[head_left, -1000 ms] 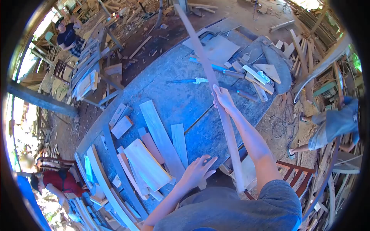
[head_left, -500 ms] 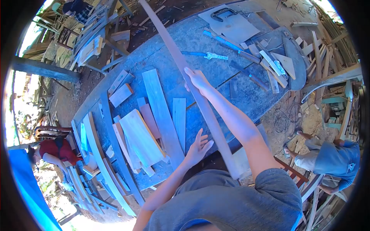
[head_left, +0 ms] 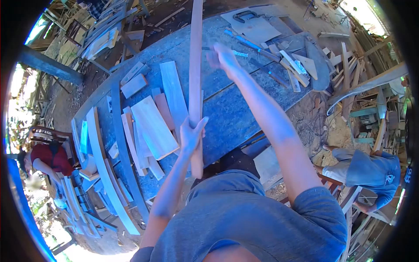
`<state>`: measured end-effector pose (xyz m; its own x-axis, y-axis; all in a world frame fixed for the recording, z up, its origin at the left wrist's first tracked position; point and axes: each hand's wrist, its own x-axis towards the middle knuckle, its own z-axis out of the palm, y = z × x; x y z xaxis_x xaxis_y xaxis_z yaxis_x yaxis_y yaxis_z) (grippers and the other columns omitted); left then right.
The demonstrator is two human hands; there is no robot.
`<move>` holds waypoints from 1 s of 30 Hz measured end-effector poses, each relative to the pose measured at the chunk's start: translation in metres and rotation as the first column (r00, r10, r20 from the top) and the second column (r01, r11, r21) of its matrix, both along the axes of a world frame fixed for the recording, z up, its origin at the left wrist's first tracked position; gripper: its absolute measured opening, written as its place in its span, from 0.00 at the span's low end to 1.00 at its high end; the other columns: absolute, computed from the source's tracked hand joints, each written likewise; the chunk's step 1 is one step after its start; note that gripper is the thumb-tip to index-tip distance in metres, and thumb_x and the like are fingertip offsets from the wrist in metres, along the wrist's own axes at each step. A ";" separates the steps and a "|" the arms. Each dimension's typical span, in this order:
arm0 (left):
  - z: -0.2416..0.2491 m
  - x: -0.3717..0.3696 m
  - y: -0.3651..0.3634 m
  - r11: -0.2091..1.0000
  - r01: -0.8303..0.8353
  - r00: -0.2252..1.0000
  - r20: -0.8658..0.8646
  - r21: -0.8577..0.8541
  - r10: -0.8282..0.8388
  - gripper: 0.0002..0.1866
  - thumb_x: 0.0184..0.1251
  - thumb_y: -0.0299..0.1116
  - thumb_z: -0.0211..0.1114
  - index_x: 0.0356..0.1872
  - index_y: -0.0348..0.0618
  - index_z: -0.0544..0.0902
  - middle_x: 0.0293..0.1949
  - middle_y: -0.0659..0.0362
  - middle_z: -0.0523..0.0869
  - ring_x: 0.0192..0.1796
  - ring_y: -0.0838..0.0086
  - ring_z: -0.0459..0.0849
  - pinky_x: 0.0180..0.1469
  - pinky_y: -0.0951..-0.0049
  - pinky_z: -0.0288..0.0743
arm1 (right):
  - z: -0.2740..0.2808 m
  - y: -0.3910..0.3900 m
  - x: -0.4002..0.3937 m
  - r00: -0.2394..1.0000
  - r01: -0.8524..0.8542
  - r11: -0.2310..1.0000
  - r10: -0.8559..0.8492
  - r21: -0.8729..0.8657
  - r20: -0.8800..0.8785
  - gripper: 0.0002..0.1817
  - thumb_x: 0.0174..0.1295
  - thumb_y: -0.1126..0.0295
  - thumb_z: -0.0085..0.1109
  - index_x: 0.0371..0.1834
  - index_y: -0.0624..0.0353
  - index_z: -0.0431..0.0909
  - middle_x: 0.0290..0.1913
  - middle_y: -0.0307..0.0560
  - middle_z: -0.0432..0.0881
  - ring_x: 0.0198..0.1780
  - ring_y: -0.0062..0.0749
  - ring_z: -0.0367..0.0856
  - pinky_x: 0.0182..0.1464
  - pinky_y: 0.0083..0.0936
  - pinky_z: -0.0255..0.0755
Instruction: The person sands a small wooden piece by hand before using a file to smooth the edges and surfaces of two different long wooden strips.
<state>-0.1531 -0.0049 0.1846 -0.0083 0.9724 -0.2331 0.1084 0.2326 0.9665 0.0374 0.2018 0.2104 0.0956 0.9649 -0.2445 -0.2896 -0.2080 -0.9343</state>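
My left hand (head_left: 191,134) is wrapped round the lower part of a long, narrow wooden strip (head_left: 196,65), which points away from me past the far table edge. To the right of the strip, my right hand (head_left: 223,57) is raised over the table, apart from the wood; its fingers are smeared by motion. Left of the strip, a wide pale board (head_left: 155,126) lies among several smaller pieces, with a long plank (head_left: 173,89) beside it.
The blue-lit worktable (head_left: 235,109) bears a black clamp (head_left: 246,16) at the back and tools and offcuts at the right. Curved wooden pieces (head_left: 107,161) lie at the left. One person (head_left: 50,159) is at the far left, another (head_left: 366,172) at the right.
My left hand has taken hold of the strip, and my right hand has let it go and moved up. The strip has swung from a slant to nearly straight ahead.
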 end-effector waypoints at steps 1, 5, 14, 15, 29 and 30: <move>-0.004 -0.009 -0.005 1.000 -0.001 0.999 -0.041 -0.026 -0.001 0.16 0.68 0.40 0.72 0.37 0.38 0.77 0.19 0.63 0.79 0.18 0.81 0.76 0.21 0.78 0.70 | -0.012 -0.019 0.008 0.991 -0.076 0.996 0.081 -0.050 0.105 0.15 0.73 0.56 0.50 0.47 0.56 0.79 0.32 0.39 0.83 0.34 0.28 0.84 0.39 0.33 0.79; -0.020 -0.033 -0.030 0.999 -0.017 0.995 -0.100 -0.030 0.014 0.15 0.67 0.38 0.71 0.37 0.37 0.78 0.19 0.64 0.78 0.18 0.82 0.76 0.22 0.78 0.69 | -0.119 -0.120 -0.001 0.816 -0.351 0.894 0.438 -0.278 0.378 0.12 0.67 0.65 0.54 0.48 0.55 0.80 0.35 0.43 0.82 0.31 0.29 0.81 0.34 0.32 0.79; 0.019 -0.078 -0.096 0.979 -0.185 0.947 -0.281 -0.091 0.153 0.13 0.64 0.33 0.74 0.40 0.36 0.80 0.19 0.64 0.79 0.20 0.82 0.76 0.21 0.79 0.68 | -0.186 -0.183 -0.151 0.478 0.005 0.985 0.149 -0.172 0.866 0.32 0.71 0.55 0.50 0.67 0.72 0.65 0.59 0.67 0.70 0.58 0.65 0.71 0.60 0.53 0.68; 0.018 -0.083 -0.103 0.973 -0.222 0.920 -0.344 -0.066 0.187 0.13 0.63 0.32 0.74 0.41 0.36 0.81 0.20 0.64 0.79 0.20 0.83 0.76 0.22 0.80 0.68 | -0.180 -0.177 -0.161 0.487 0.004 0.986 0.144 -0.167 0.862 0.32 0.71 0.55 0.50 0.67 0.72 0.65 0.59 0.67 0.70 0.58 0.65 0.71 0.60 0.53 0.68; -0.002 0.009 -0.050 0.897 -0.393 0.857 -0.433 -0.203 0.278 0.10 0.64 0.29 0.72 0.38 0.36 0.79 0.23 0.62 0.82 0.21 0.82 0.80 0.21 0.79 0.74 | -0.187 -0.066 -0.092 0.463 -0.712 0.682 0.637 -0.170 0.616 0.22 0.69 0.53 0.54 0.52 0.63 0.76 0.51 0.63 0.76 0.52 0.62 0.76 0.53 0.54 0.72; -0.007 0.017 -0.047 0.898 -0.393 0.846 -0.461 -0.200 0.267 0.11 0.64 0.31 0.73 0.34 0.37 0.78 0.20 0.61 0.81 0.20 0.81 0.79 0.21 0.77 0.74 | -0.158 -0.040 -0.051 0.474 -0.524 0.852 0.289 0.003 0.832 0.13 0.64 0.64 0.57 0.46 0.58 0.78 0.48 0.58 0.78 0.51 0.59 0.77 0.51 0.52 0.73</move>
<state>-0.1366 -0.0521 0.1778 -0.4729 0.7889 -0.3925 0.3484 0.5766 0.7390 -0.0140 0.1615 0.0525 -0.2873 0.9563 -0.0538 0.6326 0.1472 -0.7603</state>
